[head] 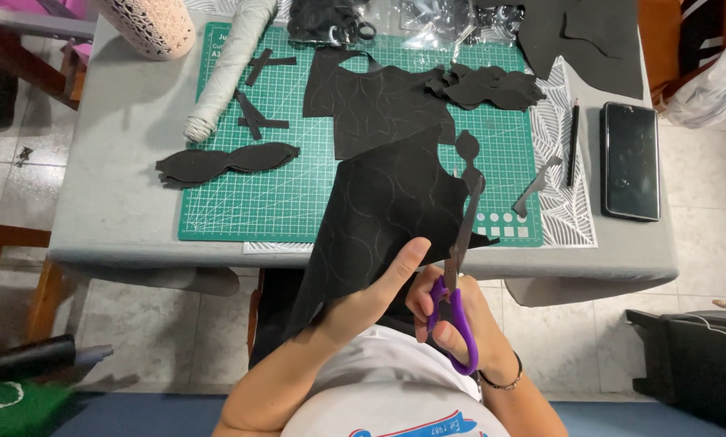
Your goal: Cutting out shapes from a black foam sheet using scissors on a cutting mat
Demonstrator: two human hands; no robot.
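One grey worktop [120,194], carrying one green cutting mat [242,202] and, under the mat's right edge, one white sheet with a black leaf pattern [569,206]. Two large black foam sheets: one held up over the worktop's near edge [371,218], with curved outlines marked on it, one flat on the mat [379,105] just behind. More black foam at the far right corner [590,32]. Two stacks of cut eye-mask shapes: one at the mat's left edge [225,162], one near the far right of the mat [492,87]. Several narrow black strips [254,113] beside one grey wrapped roll [229,65]. One dark phone [630,160], screen off, at the right edge; one pencil [573,142] just left of it.

Left hand [371,295] closed on the near edge of the held sheet, thumb pressed flat on top. Right hand [452,320] closed through the purple handles of one pair of scissors [458,275], blades nearly closed along the sheet's cut right edge, below a partly cut rounded shape.
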